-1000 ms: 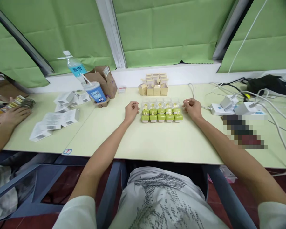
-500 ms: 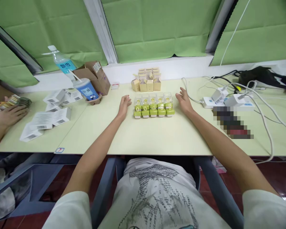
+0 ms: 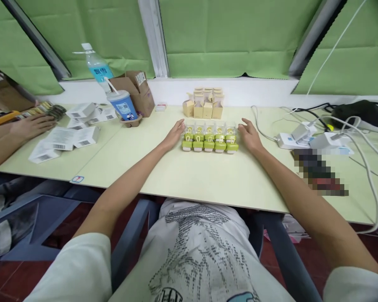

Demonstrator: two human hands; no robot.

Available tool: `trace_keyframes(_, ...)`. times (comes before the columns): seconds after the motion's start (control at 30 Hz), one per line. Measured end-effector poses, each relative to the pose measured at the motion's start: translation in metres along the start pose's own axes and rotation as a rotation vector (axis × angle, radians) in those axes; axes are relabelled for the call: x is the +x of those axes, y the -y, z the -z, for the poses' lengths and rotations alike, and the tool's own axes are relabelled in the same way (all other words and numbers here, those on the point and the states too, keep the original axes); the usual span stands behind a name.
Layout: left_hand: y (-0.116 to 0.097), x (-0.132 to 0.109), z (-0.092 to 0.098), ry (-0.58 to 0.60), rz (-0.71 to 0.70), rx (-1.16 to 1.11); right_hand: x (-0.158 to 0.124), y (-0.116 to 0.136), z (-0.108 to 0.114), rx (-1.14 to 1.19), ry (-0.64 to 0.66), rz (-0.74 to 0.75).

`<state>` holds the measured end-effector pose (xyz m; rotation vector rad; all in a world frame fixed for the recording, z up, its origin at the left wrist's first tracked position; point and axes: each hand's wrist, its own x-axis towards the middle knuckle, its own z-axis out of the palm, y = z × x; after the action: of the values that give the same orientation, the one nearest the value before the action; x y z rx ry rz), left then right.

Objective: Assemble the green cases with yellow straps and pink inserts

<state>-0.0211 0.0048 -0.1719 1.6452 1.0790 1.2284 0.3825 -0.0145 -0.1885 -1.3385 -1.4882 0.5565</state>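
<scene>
Two rows of small green-and-white cases with loops on top (image 3: 209,144) stand on the pale table, with a row of clear plastic boxes (image 3: 210,126) behind them. My left hand (image 3: 174,134) rests at the left end of this block, fingers stretched forward, its fingertips close to the nearest case. On the other side my right hand (image 3: 249,133) lies beside the right end, fingers apart and slightly bent. Neither hand holds anything. Whether the fingers touch the cases I cannot tell. Behind the block stands a group of small open cardboard boxes (image 3: 208,110).
To the left are white cartons (image 3: 63,138), a blue cup (image 3: 123,105), a brown box (image 3: 145,94) and a water bottle (image 3: 97,69). Another person's hand (image 3: 34,126) lies at far left. On the right are a power strip (image 3: 290,141), white cables (image 3: 368,167) and a black bag (image 3: 355,115).
Both hands have moved slightly inward, closer to the ends of the block of cases. The camera view has shifted and tilted a little. The cases keep their arrangement.
</scene>
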Motion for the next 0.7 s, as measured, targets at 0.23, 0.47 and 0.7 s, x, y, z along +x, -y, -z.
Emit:
trace_keyframes(0.23,0.003,0.001,-0.002,-0.031,-0.035,-0.004,-0.002,0.003,0.001,0.001,0.020,0.015)
trace_keyframes(0.47,0.001,0.000,-0.003,-0.045,-0.050,0.016,-0.005,0.004,-0.001,0.002,0.054,0.018)
trace_keyframes(0.7,-0.005,-0.002,-0.006,-0.100,-0.071,0.059,-0.007,0.011,-0.001,-0.036,-0.007,0.033)
